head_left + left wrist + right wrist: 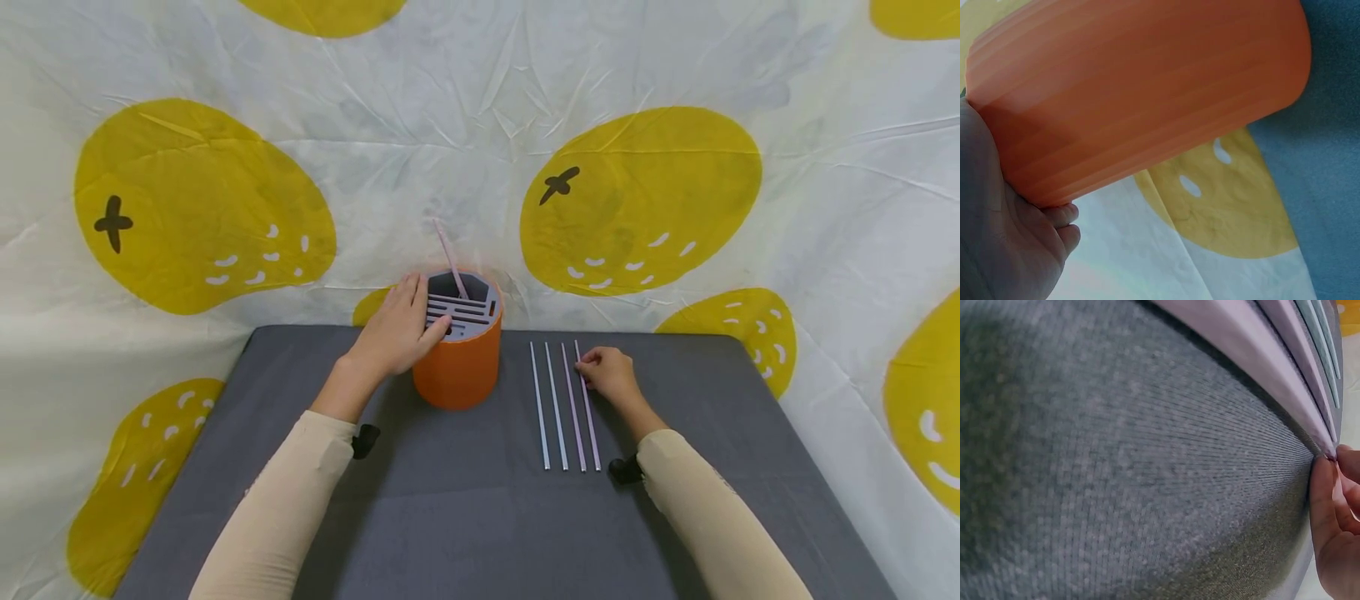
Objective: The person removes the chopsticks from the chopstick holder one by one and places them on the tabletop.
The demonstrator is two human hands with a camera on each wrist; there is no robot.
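The orange round knife holder (457, 375) with a grey slotted top stands at the back of the table; its ribbed side fills much of the left wrist view. My left hand (397, 325) holds its upper left edge, thumb over the slotted top and fingers along the side. One pink chopstick (450, 258) leans upright in the holder's rear opening. To the right, pink and pale blue chopsticks (555, 408) lie side by side. My right hand (611, 375) pinches the rightmost pink chopstick (1254, 356) near its far end, between thumb and fingertips.
A dark grey cloth covers the table (450, 533). Behind it hangs a white curtain (465, 108) with large yellow fruit prints, close to the holder's back.
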